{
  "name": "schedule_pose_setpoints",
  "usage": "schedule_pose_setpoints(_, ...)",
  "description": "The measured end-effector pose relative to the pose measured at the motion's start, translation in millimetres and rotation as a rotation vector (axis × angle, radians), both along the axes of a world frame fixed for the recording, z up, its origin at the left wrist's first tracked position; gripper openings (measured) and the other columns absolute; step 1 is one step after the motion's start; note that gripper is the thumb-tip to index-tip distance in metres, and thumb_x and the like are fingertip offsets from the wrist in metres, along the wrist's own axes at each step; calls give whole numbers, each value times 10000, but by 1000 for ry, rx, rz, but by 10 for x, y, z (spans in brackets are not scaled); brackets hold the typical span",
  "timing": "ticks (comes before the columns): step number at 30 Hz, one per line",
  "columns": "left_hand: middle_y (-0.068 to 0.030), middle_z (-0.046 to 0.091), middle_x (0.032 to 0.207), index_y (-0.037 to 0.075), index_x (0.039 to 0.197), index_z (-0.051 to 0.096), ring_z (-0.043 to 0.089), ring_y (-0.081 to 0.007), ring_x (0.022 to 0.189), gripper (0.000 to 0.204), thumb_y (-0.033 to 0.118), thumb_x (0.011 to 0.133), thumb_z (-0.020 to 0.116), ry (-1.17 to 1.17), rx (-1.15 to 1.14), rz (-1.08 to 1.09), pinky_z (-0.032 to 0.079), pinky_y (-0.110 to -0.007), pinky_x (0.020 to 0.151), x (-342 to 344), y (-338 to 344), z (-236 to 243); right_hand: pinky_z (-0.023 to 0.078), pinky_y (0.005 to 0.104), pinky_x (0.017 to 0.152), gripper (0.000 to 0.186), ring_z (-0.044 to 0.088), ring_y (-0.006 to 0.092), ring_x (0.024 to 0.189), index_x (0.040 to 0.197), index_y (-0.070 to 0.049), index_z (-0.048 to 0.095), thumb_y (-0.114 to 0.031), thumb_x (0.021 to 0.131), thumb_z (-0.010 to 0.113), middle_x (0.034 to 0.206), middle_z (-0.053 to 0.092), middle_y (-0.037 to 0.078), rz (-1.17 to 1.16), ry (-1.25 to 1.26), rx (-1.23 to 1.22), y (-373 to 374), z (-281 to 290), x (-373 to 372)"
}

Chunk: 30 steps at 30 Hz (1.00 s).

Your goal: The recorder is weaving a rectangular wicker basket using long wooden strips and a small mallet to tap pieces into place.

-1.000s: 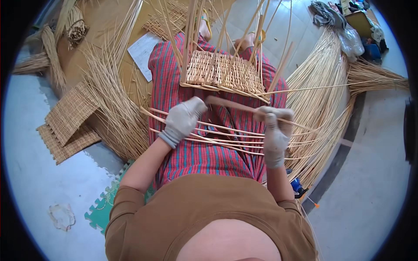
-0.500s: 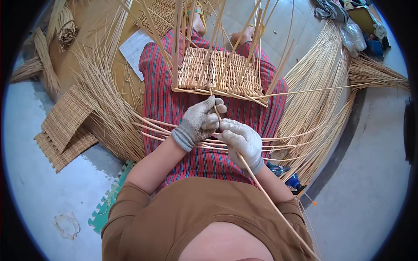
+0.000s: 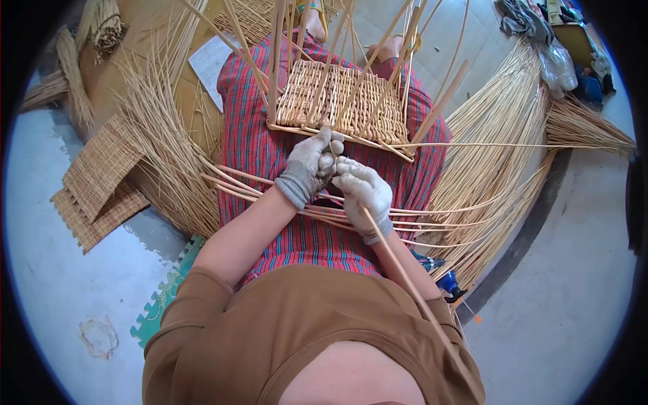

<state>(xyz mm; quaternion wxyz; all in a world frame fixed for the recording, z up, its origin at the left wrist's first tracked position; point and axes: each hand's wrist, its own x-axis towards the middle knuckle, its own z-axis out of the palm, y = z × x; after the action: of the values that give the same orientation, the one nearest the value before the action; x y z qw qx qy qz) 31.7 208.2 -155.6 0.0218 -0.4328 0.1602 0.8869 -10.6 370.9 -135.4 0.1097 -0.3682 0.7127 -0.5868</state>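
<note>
On my lap lies a partly woven wicker basket (image 3: pixel 341 101), a flat woven panel with tall upright stakes around it. Both hands wear grey-white gloves. My left hand (image 3: pixel 310 165) is closed at the basket's near edge, its thumb and fingertips pinching a wicker rod there; the rod's end is hidden by the fingers. Just below and to the right, my right hand (image 3: pixel 364 196) is closed around the same wicker rod (image 3: pixel 408 283), which runs down past my right forearm. Several loose rods (image 3: pixel 439 223) lie across my lap beneath both hands.
Rod bundles fan out at left (image 3: pixel 158 135) and right (image 3: pixel 493 135). Two woven panels (image 3: pixel 101 169) lie on the left floor near a green foam mat (image 3: pixel 165 297). A paper sheet (image 3: pixel 210 67) is by my left knee. A blue tool (image 3: pixel 449 283) sits beside my right arm.
Both hands have moved slightly up toward the basket's near edge. My left fingertips are now against that edge, and the rod span between the hands is now hidden.
</note>
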Motion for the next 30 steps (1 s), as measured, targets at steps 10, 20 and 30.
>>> schedule_pose_setpoints(10, -108, 717, 923, 105, 1181, 685, 717, -282, 809, 242, 69, 962, 587, 555, -2243, -335, 575, -457, 887, -257, -351, 651, 597, 325, 959, 140, 740, 193, 1060, 1030, 5, 682, 51, 935, 775, 1120, 772, 151, -75, -399, -107, 110, 423, -133)
schedule_pose_setpoints(20, -117, 713, 870, 185, 1275, 682, 701, -338, 1033, 420, 427, 932, 667, 426, -2467, -1430, 430, -488, 1158, -818, -888, 781, 463, 232, 520, 479, 550, 72, 599, 1414, -107, 574, -75, 976, 767, 874, 663, 11, -328, -767, -121, 414, 247, -883)
schedule_pose_setpoints(30, -279, 725, 1193, 205, 1390, 657, 569, -415, 1361, 800, 571, 714, 878, 234, -2372, -1342, 345, -485, 1226, -788, -673, 693, 586, 410, 786, 1033, 739, 273, 826, 1682, -21, 171, -241, 890, 796, 829, 732, 148, -744, 64, 500, 208, 497, -1750)
